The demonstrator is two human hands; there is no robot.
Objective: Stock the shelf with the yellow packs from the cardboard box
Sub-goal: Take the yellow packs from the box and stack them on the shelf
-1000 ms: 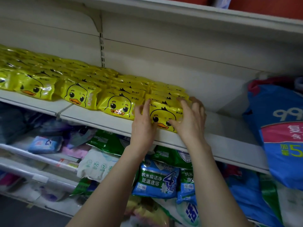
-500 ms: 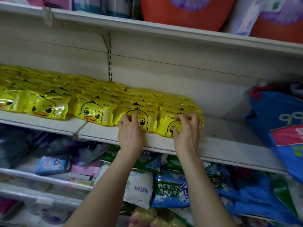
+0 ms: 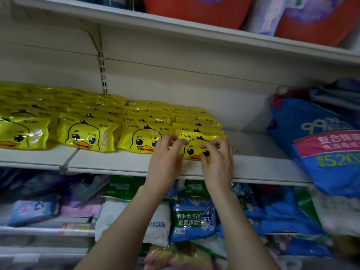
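Left grip (image 3: 165,158) and right grip (image 3: 218,162) each pinch the front yellow pack (image 3: 195,146) with curled fingers. It sits at the right end of the shelf (image 3: 109,162) row.

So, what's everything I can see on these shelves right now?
middle shelf: one, white, bare to the right of the packs
yellow packs: many, in rows, yellow with duck faces, middle shelf, left to centre
front pack: one, yellow, right end of the front row
blue bag: one, blue with pink band, right end of middle shelf
top shelf: one, white, above
orange packs: two, orange with purple, on top shelf
bagged goods: several, blue, green, white, under the middle shelf
left hand: one, fingers curled on front pack
right hand: one, fingers curled on front pack
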